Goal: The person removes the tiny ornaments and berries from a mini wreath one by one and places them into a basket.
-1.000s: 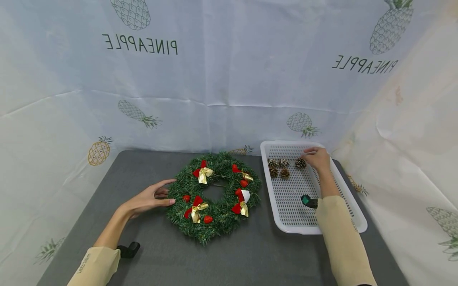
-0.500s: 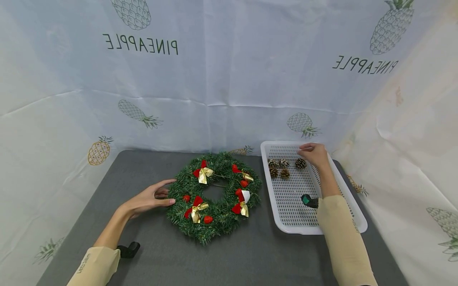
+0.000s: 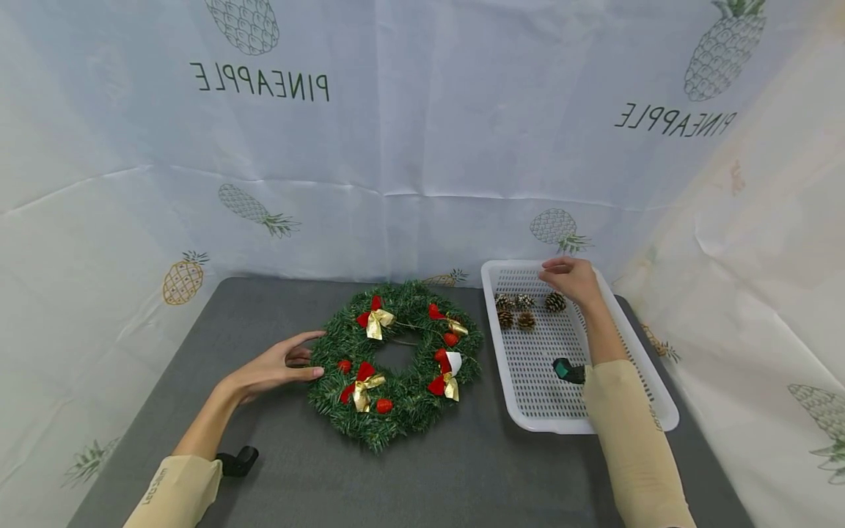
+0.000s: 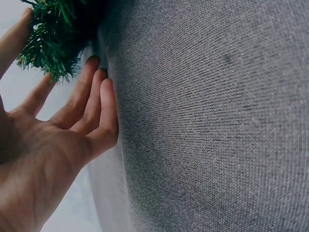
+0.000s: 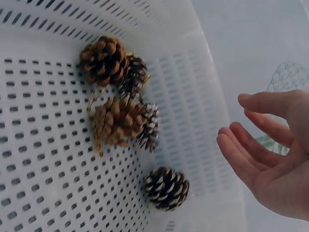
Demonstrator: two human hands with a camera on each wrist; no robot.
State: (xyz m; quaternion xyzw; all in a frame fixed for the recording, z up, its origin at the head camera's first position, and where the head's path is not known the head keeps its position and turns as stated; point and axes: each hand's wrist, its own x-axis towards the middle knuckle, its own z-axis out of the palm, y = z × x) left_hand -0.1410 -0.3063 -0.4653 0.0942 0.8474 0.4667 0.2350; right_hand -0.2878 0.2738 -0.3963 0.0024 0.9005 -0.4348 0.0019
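A green wreath [image 3: 416, 411] with red-and-gold bows and red berries lies on the dark table. My left hand [image 3: 273, 368] is at its left edge, thumb and index fingertip right at the greenery. In the left wrist view the other fingers of this hand [image 4: 63, 125] rest near the grey table cloth, loosely extended. My right hand [image 3: 576, 281] hovers over the far end of a white basket [image 3: 548, 425], its fingers relaxed and nothing between them. Below it are several pine cones, including one with pale-tipped scales [image 5: 166, 188] and a brown one [image 5: 116, 123].
The slotted basket stands right of the wreath on the grey table [image 3: 462, 477]. A pineapple-print curtain [image 3: 422, 132] hangs behind the table and along both sides. A dark wrist camera [image 3: 569, 371] on the right arm sits over the basket.
My right hand has risen and drifted left, away from the pale-tipped pine cone toward the basket's far rim. My left hand and the wreath stay put.
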